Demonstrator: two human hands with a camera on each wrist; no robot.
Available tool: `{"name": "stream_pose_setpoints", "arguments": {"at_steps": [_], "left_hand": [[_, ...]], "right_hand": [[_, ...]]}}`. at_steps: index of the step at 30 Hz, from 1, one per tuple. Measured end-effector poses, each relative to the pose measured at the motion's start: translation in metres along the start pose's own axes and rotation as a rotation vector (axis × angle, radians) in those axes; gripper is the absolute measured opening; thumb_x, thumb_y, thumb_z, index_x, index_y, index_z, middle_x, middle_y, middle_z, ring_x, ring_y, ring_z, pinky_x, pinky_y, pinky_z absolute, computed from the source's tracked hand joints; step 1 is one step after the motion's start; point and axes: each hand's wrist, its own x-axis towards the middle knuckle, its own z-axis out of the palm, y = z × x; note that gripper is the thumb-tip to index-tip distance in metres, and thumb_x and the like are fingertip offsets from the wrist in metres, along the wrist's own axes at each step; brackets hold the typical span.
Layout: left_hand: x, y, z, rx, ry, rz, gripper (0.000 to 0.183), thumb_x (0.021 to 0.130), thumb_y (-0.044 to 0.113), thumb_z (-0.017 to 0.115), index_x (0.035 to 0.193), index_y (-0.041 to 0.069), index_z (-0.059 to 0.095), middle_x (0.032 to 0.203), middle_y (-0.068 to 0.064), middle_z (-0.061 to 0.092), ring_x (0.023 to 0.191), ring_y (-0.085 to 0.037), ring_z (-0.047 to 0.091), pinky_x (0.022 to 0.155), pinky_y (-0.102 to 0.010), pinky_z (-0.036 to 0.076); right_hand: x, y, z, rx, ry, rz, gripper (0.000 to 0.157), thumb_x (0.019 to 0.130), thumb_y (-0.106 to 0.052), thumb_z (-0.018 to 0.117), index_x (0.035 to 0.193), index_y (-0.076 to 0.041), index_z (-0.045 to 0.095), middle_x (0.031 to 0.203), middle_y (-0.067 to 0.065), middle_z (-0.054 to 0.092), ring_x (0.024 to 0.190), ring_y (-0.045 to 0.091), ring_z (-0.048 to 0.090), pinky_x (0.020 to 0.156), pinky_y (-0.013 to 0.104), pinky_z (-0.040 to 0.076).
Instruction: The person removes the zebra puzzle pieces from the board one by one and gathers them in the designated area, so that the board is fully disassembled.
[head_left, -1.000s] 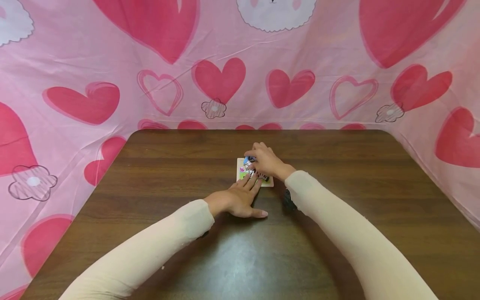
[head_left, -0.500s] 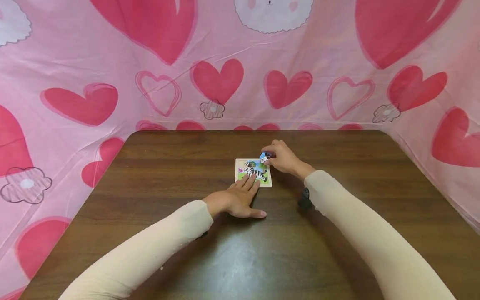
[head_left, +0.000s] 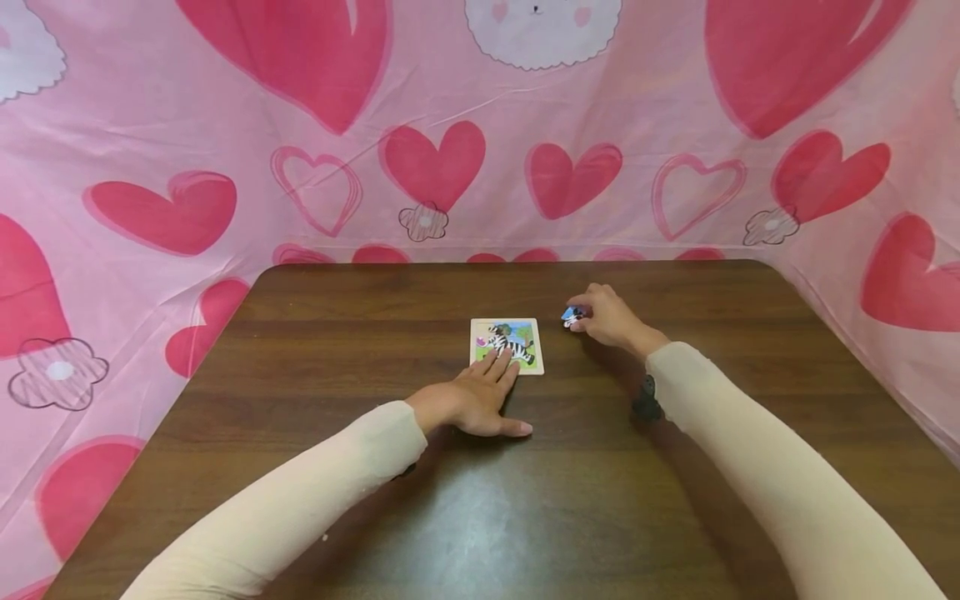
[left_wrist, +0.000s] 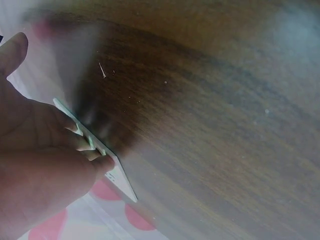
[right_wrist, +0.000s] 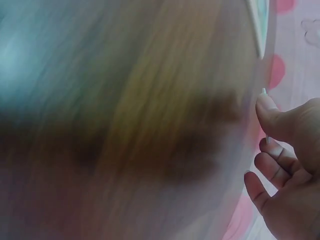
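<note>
A small square zebra jigsaw puzzle point(head_left: 531, 333) with a pale frame lies flat on the table. My left hand point(head_left: 480, 398) rests its straight fingertips on the puzzle's near part, thumb spread to the right. To the right of the puzzle, my right hand point(head_left: 611, 318) pinches a puzzle piece point(head_left: 572, 316) printed in blue, black and white. In the right wrist view the piece shows only as a thin edge by the thumb point(right_wrist: 268, 102). The left wrist view shows the board point(left_wrist: 120, 180) edge-on under my left fingers.
The brown wooden table point(head_left: 360, 333) has rounded far corners. A pink cloth with red hearts point(head_left: 435, 162) hangs behind it and along both sides. A dark object sits at the right wrist point(head_left: 647, 400).
My right hand has moved from over the puzzle to the right, carrying the pinched puzzle piece off the board. My left hand has stayed on the puzzle.
</note>
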Motion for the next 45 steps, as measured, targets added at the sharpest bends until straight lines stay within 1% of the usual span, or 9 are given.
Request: {"name": "stream_pose_setpoints", "arguments": {"at_steps": [5,12,21,28,31,34,37,41,45], "left_hand": [[-0.001,0.000,0.000,0.004,-0.003,-0.002,0.098,0.089,0.069,0.045,0.156,0.010,0.004,0.161,-0.009,-0.009,0.147,-0.028,-0.007,0.118,-0.041,0.008],[0.001,0.000,0.001,0.012,0.007,-0.004,0.099,0.088,0.069,0.046,0.156,0.011,0.003,0.161,-0.008,-0.010,0.147,-0.027,-0.008,0.118,-0.041,0.008],[0.002,0.000,0.001,0.017,0.007,-0.001,0.099,0.088,0.069,0.045,0.156,0.011,0.003,0.161,-0.008,-0.010,0.147,-0.027,-0.009,0.118,-0.041,0.008],[0.002,-0.001,0.001,0.022,0.008,0.000,0.099,0.088,0.070,0.045,0.156,0.011,0.004,0.161,-0.008,-0.009,0.147,-0.027,-0.008,0.118,-0.041,0.009],[0.002,-0.001,0.001,0.017,0.007,-0.001,0.099,0.088,0.070,0.046,0.156,0.011,0.004,0.161,-0.008,-0.009,0.147,-0.027,-0.008,0.118,-0.041,0.009],[0.000,-0.001,0.000,0.016,0.000,-0.003,0.098,0.088,0.070,0.045,0.156,0.011,0.004,0.161,-0.008,-0.009,0.147,-0.027,-0.008,0.118,-0.041,0.009],[-0.001,0.000,0.000,0.014,-0.004,-0.005,0.099,0.088,0.070,0.045,0.156,0.011,0.004,0.161,-0.008,-0.010,0.147,-0.027,-0.008,0.118,-0.041,0.009],[0.000,-0.001,0.000,0.010,-0.004,-0.004,0.099,0.088,0.069,0.045,0.156,0.011,0.004,0.161,-0.008,-0.009,0.147,-0.027,-0.008,0.118,-0.041,0.008],[0.001,-0.001,0.001,0.003,-0.006,-0.003,0.099,0.088,0.069,0.045,0.156,0.011,0.003,0.161,-0.008,-0.010,0.147,-0.027,-0.009,0.118,-0.041,0.008]], "right_hand": [[-0.006,0.012,-0.001,-0.018,-0.031,0.029,0.037,0.084,-0.006,0.072,0.118,0.006,0.065,0.093,0.018,0.054,0.092,0.033,0.044,0.078,0.044,0.038],[-0.008,0.014,-0.004,-0.034,-0.058,0.044,0.039,0.087,-0.008,0.070,0.122,0.006,0.062,0.095,0.017,0.053,0.095,0.034,0.045,0.080,0.047,0.039],[-0.009,0.017,-0.004,-0.063,-0.069,0.014,0.040,0.088,-0.010,0.069,0.125,0.005,0.061,0.095,0.015,0.052,0.094,0.033,0.044,0.079,0.047,0.039],[-0.010,0.015,-0.006,-0.077,-0.098,0.009,0.044,0.089,-0.012,0.068,0.128,0.005,0.058,0.102,0.017,0.053,0.099,0.034,0.043,0.083,0.049,0.040],[-0.010,0.013,-0.008,-0.049,-0.109,0.020,0.046,0.089,-0.013,0.069,0.130,0.005,0.056,0.105,0.018,0.052,0.104,0.035,0.042,0.086,0.050,0.040],[-0.007,0.009,-0.009,0.024,-0.115,0.038,0.046,0.090,-0.012,0.069,0.131,0.003,0.056,0.106,0.018,0.051,0.105,0.034,0.041,0.088,0.049,0.040],[-0.003,0.004,-0.010,0.087,-0.109,0.028,0.046,0.089,-0.010,0.069,0.131,0.001,0.056,0.105,0.018,0.051,0.101,0.032,0.043,0.087,0.047,0.042],[0.003,-0.003,-0.008,0.085,-0.090,-0.012,0.045,0.087,-0.009,0.071,0.129,0.001,0.059,0.099,0.018,0.052,0.092,0.030,0.047,0.080,0.042,0.042],[0.007,-0.011,-0.004,0.082,-0.071,-0.035,0.044,0.085,-0.007,0.073,0.127,0.000,0.061,0.097,0.018,0.053,0.089,0.030,0.048,0.076,0.040,0.041]]}}
